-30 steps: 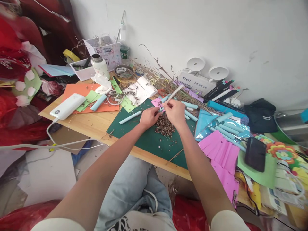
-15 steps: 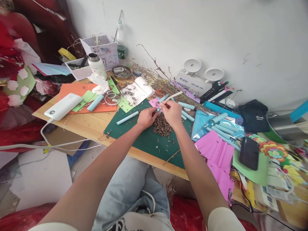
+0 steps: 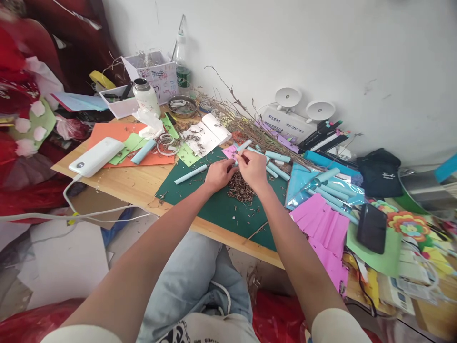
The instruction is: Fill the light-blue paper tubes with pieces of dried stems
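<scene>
Both my hands meet over a dark green cutting mat [image 3: 221, 209], just behind a heap of dried plant bits [image 3: 241, 189]. My left hand [image 3: 220, 173] is closed, pinching one end of a small light blue paper roll [image 3: 235, 162]. My right hand [image 3: 253, 168] is closed too, holding a thin white stick [image 3: 243, 146] whose lower end meets the roll between my fingers. Whether the stick goes inside the roll I cannot tell. A pink paper scrap [image 3: 229, 151] lies just beyond my fingers. Another light blue roll [image 3: 190, 174] lies on the mat to the left.
Several blue rolls [image 3: 330, 190] and pink paper sheets [image 3: 326, 224] lie to the right, with a black phone [image 3: 371, 228]. Dried twigs [image 3: 235, 119] spread along the wall. A white power bank [image 3: 96, 156], orange paper [image 3: 117, 136], a white bottle [image 3: 145, 96] and boxes [image 3: 153, 74] stand left.
The white stick in my right hand has gone lower and shows much shorter above my fingers. Both hands stay together over the heap.
</scene>
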Action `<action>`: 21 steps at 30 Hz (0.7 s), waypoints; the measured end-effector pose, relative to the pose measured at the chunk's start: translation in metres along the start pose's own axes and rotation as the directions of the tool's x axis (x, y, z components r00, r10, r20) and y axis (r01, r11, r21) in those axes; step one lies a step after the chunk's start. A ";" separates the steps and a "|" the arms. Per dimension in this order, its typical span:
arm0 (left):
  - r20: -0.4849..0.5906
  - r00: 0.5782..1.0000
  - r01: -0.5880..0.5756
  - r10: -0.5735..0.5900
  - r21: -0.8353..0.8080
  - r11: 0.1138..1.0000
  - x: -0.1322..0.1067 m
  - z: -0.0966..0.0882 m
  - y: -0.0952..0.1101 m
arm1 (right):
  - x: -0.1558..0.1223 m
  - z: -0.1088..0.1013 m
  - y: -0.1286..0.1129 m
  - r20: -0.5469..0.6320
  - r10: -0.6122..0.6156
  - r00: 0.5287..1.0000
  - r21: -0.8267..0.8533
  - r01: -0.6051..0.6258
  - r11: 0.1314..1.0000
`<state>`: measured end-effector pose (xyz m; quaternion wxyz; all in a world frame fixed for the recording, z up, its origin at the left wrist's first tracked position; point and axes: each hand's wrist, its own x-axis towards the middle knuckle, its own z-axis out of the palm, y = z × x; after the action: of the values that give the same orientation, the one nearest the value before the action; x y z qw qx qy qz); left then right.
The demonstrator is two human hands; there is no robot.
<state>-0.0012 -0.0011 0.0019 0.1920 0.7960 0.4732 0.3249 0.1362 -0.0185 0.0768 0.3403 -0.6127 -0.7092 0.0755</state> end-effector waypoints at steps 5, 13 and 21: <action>-0.007 1.000 0.000 0.000 -0.008 1.000 0.000 0.000 0.000 | -0.002 -0.001 -0.002 -0.011 0.031 0.999 0.060 -0.030 0.998; -0.010 1.000 0.005 -0.006 -0.018 1.000 0.000 0.000 0.000 | 0.000 -0.003 0.004 -0.013 0.115 0.993 0.160 -0.112 0.981; -0.008 1.000 0.000 0.000 -0.003 1.000 0.000 0.001 -0.001 | -0.002 0.001 0.005 -0.018 0.143 0.990 0.185 -0.137 0.973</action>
<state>-0.0008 -0.0008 0.0003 0.1912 0.7943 0.4736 0.3289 0.1399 -0.0185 0.0726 0.4002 -0.6283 -0.6489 0.1550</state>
